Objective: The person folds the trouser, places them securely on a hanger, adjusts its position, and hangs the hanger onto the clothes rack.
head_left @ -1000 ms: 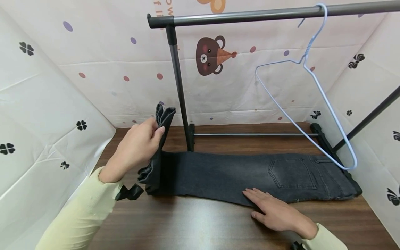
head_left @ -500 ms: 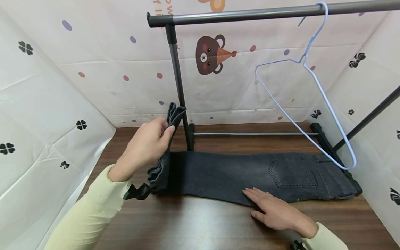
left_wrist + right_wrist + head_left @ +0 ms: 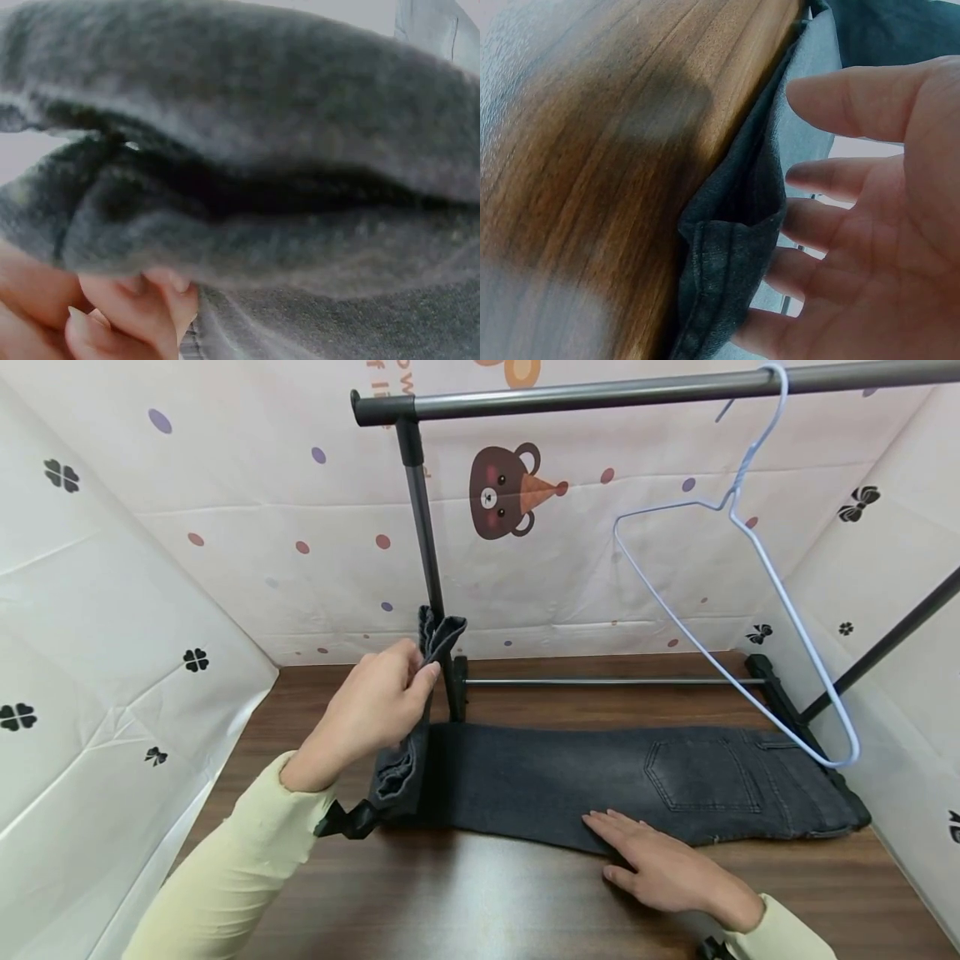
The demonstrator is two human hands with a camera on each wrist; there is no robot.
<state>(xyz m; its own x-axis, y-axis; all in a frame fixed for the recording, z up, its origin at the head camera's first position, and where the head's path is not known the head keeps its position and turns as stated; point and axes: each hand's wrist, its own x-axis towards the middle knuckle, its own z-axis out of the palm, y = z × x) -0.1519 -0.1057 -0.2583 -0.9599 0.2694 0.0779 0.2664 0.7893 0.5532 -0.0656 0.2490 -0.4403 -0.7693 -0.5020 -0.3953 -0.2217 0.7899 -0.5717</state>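
Note:
Dark grey jeans (image 3: 540, 772), folded lengthwise, lie across the wooden table with the back pocket toward the right. My left hand (image 3: 375, 706) pinches the leg-hem end between thumb and fingers and holds it raised, so the hems stand above the flat part. Close up in the left wrist view, the layered denim (image 3: 240, 247) fills most of the picture with curled fingers (image 3: 127, 315) below it. Toward the front edge of the jeans, my right hand (image 3: 663, 868) rests with straight fingers on the denim. The right wrist view shows its spread fingers (image 3: 817, 225) along the fabric's edge.
A dark metal clothes rack (image 3: 570, 402) stands over the table behind the jeans. From its bar hangs a light blue hanger (image 3: 780, 585), its lower corner overlapping the waist end in the head view. White patterned sheets (image 3: 97, 610) enclose the back and sides.
My left hand has moved to the right with the raised hem end, and the fold has shifted right along the jeans. My right hand has stayed in place.

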